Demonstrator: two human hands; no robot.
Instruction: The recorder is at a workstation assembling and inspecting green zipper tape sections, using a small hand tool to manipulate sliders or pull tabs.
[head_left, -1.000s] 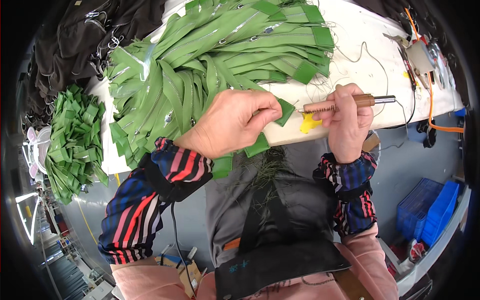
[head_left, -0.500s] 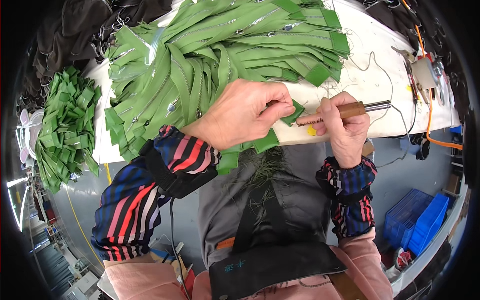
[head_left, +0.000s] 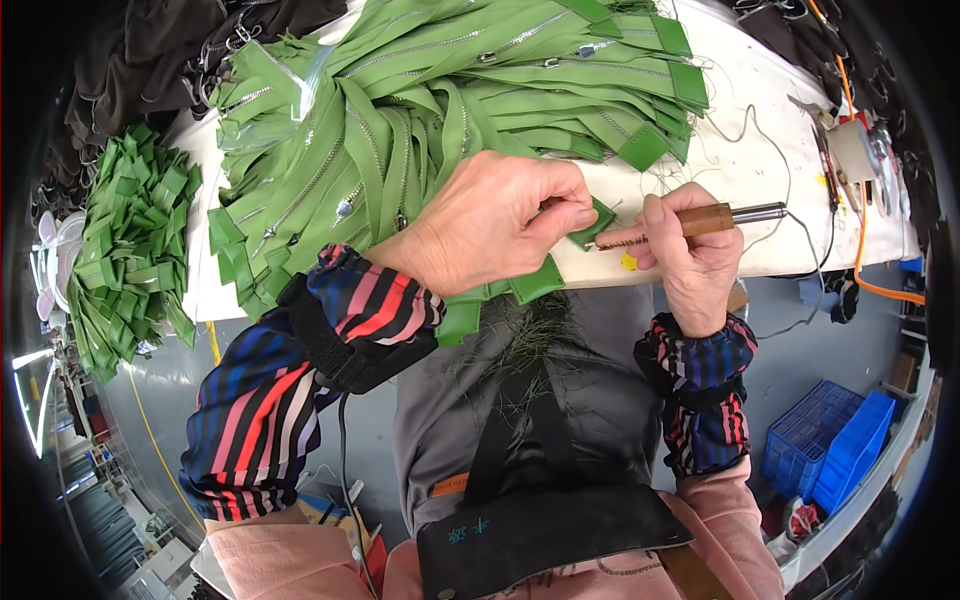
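My left hand [head_left: 505, 215] is closed in a pinch beside the near edge of the table, on the end of a green zipper whose dark tab [head_left: 596, 225] shows just past the fingertips. In my right hand [head_left: 695, 245] is a corded heated thread-trimming pen [head_left: 705, 219] with a brown handle and a metal rear end. Its thin coiled tip [head_left: 622, 237] points left, close to the tab. More green tabs [head_left: 540, 280] hang over the table edge below my left hand. A large heap of green zippers [head_left: 420, 110] with silver teeth spreads beyond it.
A second green bundle [head_left: 125, 260] hangs at the left. Loose threads [head_left: 525, 345] lie on my dark apron. The white table [head_left: 740, 160] carries a thin cord and tools at the right. Blue crates [head_left: 825, 440] stand on the floor, and dark garments [head_left: 140, 70] lie at the far left.
Both hands keep nearly the same pose and grip. The pen's tip sits slightly closer to the green tab, and the view has shifted a little.
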